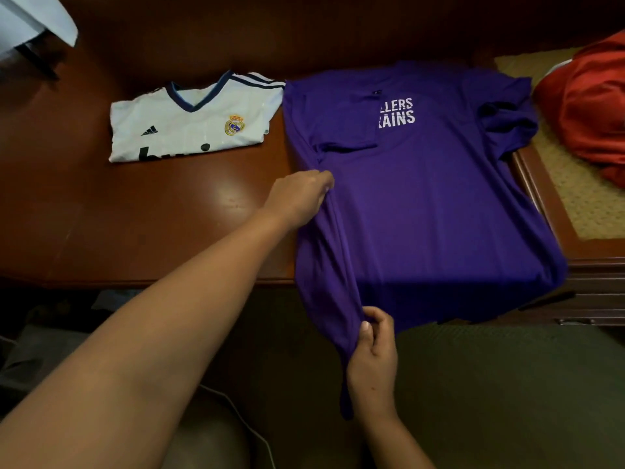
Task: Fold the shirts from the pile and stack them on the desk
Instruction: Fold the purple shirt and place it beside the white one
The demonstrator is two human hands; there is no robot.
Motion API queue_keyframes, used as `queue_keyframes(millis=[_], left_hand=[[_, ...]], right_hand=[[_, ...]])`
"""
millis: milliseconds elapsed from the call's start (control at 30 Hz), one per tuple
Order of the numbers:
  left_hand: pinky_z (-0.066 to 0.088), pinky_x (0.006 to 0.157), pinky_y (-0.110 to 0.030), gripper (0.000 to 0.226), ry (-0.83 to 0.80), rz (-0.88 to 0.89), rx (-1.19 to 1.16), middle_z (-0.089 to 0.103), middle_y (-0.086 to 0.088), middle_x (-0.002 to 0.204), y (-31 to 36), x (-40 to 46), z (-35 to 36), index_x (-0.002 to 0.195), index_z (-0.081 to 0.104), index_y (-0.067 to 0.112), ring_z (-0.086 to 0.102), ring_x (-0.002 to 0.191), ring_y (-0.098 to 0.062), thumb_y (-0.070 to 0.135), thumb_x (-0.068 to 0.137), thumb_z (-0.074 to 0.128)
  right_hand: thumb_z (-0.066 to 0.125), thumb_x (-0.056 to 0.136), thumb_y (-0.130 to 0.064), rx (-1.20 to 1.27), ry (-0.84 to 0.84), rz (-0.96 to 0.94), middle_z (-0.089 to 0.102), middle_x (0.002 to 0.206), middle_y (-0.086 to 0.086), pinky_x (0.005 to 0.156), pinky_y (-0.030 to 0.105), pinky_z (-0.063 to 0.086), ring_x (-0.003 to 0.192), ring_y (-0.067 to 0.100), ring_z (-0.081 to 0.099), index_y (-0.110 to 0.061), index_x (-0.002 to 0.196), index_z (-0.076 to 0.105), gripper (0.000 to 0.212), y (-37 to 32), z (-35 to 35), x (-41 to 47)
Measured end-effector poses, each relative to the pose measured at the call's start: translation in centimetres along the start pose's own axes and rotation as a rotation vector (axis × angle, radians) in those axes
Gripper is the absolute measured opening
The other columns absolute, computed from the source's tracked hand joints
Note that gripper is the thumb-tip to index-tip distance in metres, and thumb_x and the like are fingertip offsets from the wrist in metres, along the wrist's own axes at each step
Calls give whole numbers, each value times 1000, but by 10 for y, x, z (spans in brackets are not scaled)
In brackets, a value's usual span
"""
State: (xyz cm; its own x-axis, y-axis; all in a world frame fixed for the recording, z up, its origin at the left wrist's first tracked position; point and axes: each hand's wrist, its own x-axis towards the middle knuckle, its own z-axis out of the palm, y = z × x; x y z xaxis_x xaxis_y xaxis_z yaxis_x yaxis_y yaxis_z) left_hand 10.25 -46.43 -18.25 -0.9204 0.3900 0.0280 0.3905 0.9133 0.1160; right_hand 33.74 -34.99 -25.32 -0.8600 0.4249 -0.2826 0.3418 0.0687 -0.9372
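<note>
From the head camera, you have the purple shirt [439,204] spread face up on the right part of the wooden desk [152,225], its hem hanging over the near edge. Its left sleeve is already folded in across the chest, covering part of the white lettering. Your left hand [299,198] reaches out over the desk and pinches the shirt's left edge about halfway up, fingers curled into the fabric. Your right hand [373,346] sits close to you, below the desk edge, with thumb and fingers pinching the same left edge near the hem, so the cloth runs taut between your two hands. To the left of the purple shirt, just beside its shoulder, the white jersey [192,120] lies folded on the desk. At the far right, off the desk, a heap of red fabric [588,110] rests on a woven surface.
</note>
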Motion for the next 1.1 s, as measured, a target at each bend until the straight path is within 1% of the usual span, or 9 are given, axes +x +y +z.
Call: queue_keyframes(millis=[100,200,433,533,600,667,800,900,1100], left_hand=[[45,78,-37,37,-59,-58,-130,63,-11,121,-3,-1,14,136,48,24,58,109,-34,20,100,42],[48,86,-39,38,51,-199,-284,63,-15,122,-15,-15,26,131,54,17,58,110,-35,11,95,46],[45,80,-28,19,445,-638,-657,64,-8,98,24,-129,56,101,67,10,59,88,-20,1,87,56],[41,75,-24,18,250,-965,-919,69,-9,102,54,-176,82,105,66,12,59,85,-17,5,91,56],[41,86,-23,31,85,-1076,-1146,63,-11,120,60,-182,100,123,58,5,58,103,-17,5,93,56],[41,95,-26,42,50,-1045,-1325,56,-8,131,61,-176,105,133,49,3,54,118,-19,4,92,57],[48,76,-23,24,-7,-956,-1447,64,-9,115,59,-161,93,115,57,8,60,95,-15,5,91,59],[50,80,-29,17,-20,-928,-1356,67,-7,109,53,-167,84,108,61,13,63,93,-16,11,92,60],[50,83,-32,8,35,-812,-1249,64,1,96,54,-191,74,103,58,15,62,90,-13,15,95,55]], right_hand=[[45,99,-11,-134,-69,145,58,105,-3,83,25,39,100,13,57,-21,115,52,21,23,-4,10],[45,99,-12,-285,-190,240,52,120,-4,89,26,43,107,10,52,-21,126,50,29,33,-12,14],[51,95,-7,-250,-206,19,59,108,-4,82,16,42,99,5,56,-22,112,58,23,18,-12,15],[54,92,-3,-283,-110,-167,61,103,0,83,15,39,92,8,56,-14,106,62,20,2,-6,27],[56,92,-3,-339,-50,-270,62,102,6,82,17,38,93,14,57,-7,106,63,17,-12,-1,41],[56,93,-10,-395,-26,-308,64,102,11,84,28,42,94,24,60,-5,107,63,17,-25,7,55],[54,96,-29,-641,-54,-221,65,102,14,69,34,37,96,33,59,-8,102,57,22,-50,20,74],[55,94,-25,-784,-93,-193,64,104,17,69,35,38,99,37,59,-7,97,57,19,-65,23,80],[55,92,-15,-431,-97,-164,60,84,6,74,32,39,83,23,53,-11,85,55,8,-77,17,92]])
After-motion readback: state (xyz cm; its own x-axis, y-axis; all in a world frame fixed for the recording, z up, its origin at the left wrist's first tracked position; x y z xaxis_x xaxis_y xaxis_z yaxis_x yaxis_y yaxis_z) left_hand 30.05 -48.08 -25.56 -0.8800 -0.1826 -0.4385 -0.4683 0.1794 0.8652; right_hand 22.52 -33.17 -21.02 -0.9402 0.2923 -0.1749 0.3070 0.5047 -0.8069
